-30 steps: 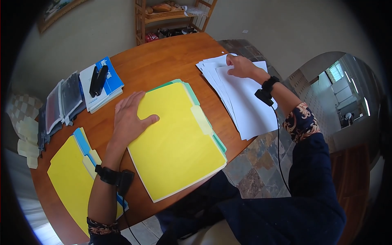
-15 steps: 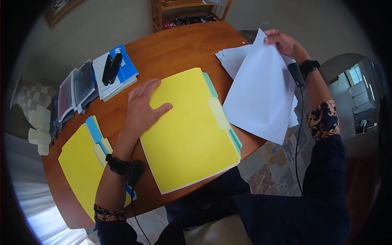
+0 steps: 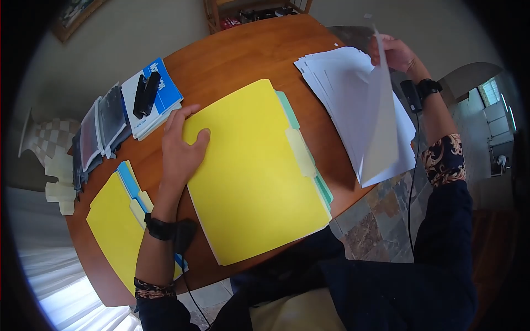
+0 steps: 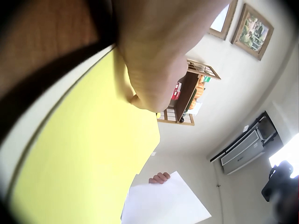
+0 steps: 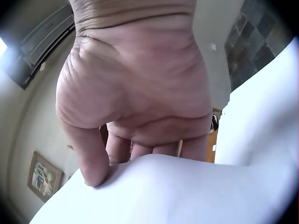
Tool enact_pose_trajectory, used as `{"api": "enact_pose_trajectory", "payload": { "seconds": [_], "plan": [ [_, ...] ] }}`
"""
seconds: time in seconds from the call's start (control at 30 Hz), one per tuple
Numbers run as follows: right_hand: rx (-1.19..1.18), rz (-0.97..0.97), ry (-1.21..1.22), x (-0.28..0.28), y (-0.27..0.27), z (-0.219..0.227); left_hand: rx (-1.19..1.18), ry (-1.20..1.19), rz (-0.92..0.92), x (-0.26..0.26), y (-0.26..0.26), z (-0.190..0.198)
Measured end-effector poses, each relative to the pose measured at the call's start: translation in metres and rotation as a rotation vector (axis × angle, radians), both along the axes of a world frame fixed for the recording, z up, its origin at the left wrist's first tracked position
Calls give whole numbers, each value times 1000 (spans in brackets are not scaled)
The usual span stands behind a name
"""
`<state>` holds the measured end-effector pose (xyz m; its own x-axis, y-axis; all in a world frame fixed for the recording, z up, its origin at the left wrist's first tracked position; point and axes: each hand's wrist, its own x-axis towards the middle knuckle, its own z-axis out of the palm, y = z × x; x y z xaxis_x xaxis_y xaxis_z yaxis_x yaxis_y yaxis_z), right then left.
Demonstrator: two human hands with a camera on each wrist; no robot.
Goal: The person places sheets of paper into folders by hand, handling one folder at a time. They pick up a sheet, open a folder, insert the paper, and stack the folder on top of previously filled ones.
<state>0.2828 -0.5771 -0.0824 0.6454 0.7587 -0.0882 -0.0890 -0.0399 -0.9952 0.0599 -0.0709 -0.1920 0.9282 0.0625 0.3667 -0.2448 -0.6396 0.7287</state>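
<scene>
In the head view a stack of yellow file folders (image 3: 254,182), with cream and green tabs along its right side, lies at the middle of the table. My left hand (image 3: 182,151) rests at its upper left edge, thumb spread over the top folder. To the right, my right hand (image 3: 396,54) pinches a white sheet of paper (image 3: 381,124) by its far end, lifted nearly edge-on over a fanned stack of white papers (image 3: 342,83). The right wrist view shows the thumb on the near face of the sheet (image 5: 154,196), the fingers behind it.
More yellow folders (image 3: 113,220) with blue and cream tabs lie at the left. Behind them are zip pouches (image 3: 105,124) and a blue-and-white notebook (image 3: 168,91) with a black stapler (image 3: 145,95) on top. The wooden table (image 3: 248,55) has a curved far edge.
My right hand has picked a sheet off the paper stack and raised and turned it to stand on edge. The left hand stays at the folders, its thumb shifted toward their left edge.
</scene>
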Motion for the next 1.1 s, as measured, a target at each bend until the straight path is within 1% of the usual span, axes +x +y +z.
{"api": "enact_pose_trajectory", "payload": {
  "seconds": [0.03,0.07,0.1,0.13,0.2,0.23,0.3,0.33,0.4,0.43,0.5,0.53,0.57,0.6,0.63,0.7,0.73,0.8,0.83,0.9,0.93,1.0,1.03,1.1],
  "plan": [
    [-162,-87,-19,-5,11,-9,3,5,0,1,2,-1],
    [-331,-168,-30,-10,25,-13,-53,-9,15,4,7,-2],
    [-464,-151,-57,-21,49,-16,-103,-31,32,6,11,-6],
    [-550,30,-72,-18,61,-20,-100,-23,37,7,14,-7],
    [-603,170,-63,-25,97,-28,-200,4,72,9,19,-11],
    [-602,178,-58,-32,116,-29,-199,10,79,11,21,-14],
    [-648,179,-164,-47,154,-25,-462,23,99,14,25,-21],
    [-643,189,-165,-51,171,-25,-458,23,109,16,27,-24],
    [-702,234,-256,-55,201,-23,-681,-49,58,17,30,-27],
    [-712,248,-275,-56,213,-22,-676,-50,65,16,32,-27],
    [-692,287,-281,-51,229,-28,-592,30,83,16,33,-25],
    [-679,321,-284,-48,233,-32,-593,29,84,16,30,-25],
    [-608,318,-247,-49,239,-38,-536,6,73,16,25,-21],
    [-607,322,-251,-50,241,-38,-479,-19,63,15,20,-18],
    [-587,295,-249,-53,241,-37,-482,-21,69,15,17,-14],
    [-565,254,-224,-58,243,-36,-313,16,26,14,13,-11],
    [-568,256,-225,-59,244,-36,-316,16,29,14,13,-10],
    [-587,267,-236,-62,245,-35,-65,-38,22,15,13,-10],
    [-588,272,-237,-61,245,-38,-66,-38,26,15,12,-8],
    [-570,266,-253,-60,248,-46,27,-10,-4,14,12,-5],
    [-567,270,-250,-60,249,-47,29,-6,-1,13,12,-7],
    [-568,261,-242,-62,252,-43,109,-72,17,15,10,-9],
    [-570,263,-246,-61,253,-42,107,-74,20,15,9,-9],
    [-473,258,-215,-60,257,-40,104,-74,25,14,10,-10]
  ]
}}
